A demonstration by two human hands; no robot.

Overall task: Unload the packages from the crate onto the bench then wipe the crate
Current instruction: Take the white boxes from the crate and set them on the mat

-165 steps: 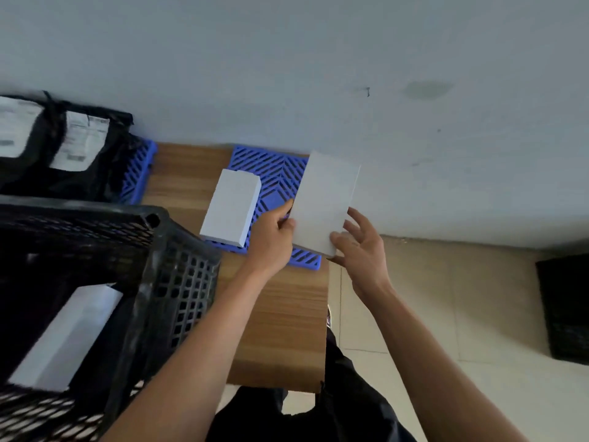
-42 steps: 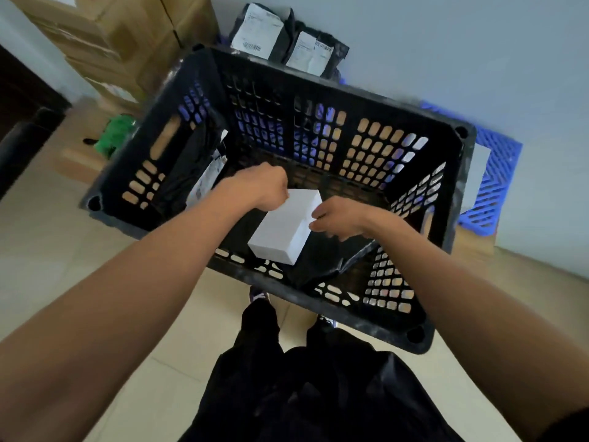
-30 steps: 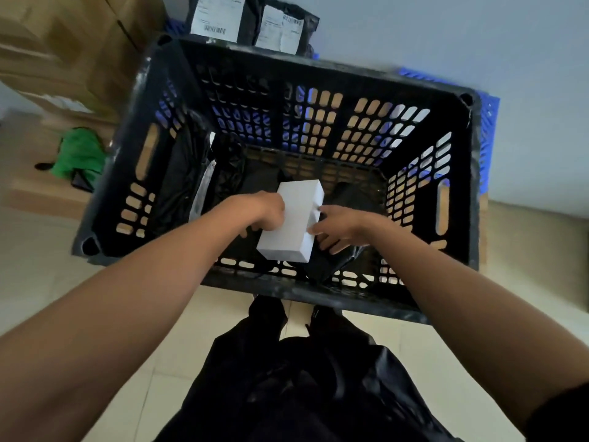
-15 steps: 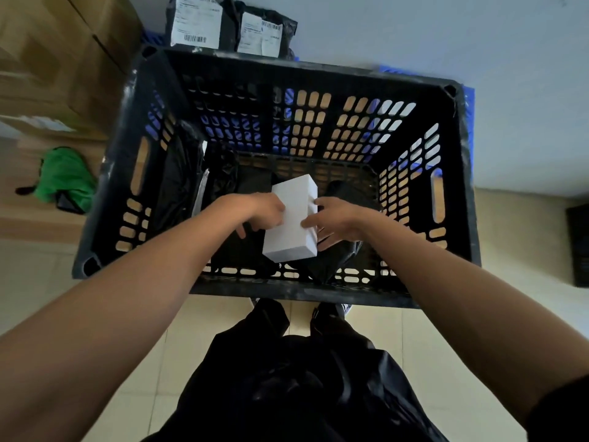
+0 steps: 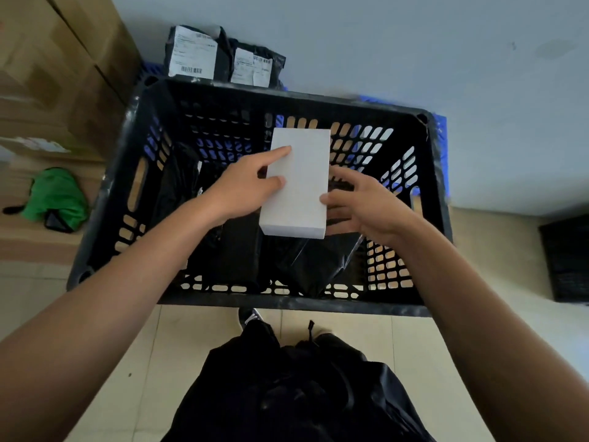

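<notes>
The white box (image 5: 298, 183) is held above the black crate (image 5: 280, 303), left hand (image 5: 242, 191) pinching one long edge, right hand (image 5: 366, 205) clasping the other, likely to steady it. Black mailer bags (image 5: 306, 266) remain inside.

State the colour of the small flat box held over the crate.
Plain white small flat box, seen in the head view.

Left hand (image 5: 242, 189), right hand (image 5: 366, 205); clasping grip
</notes>
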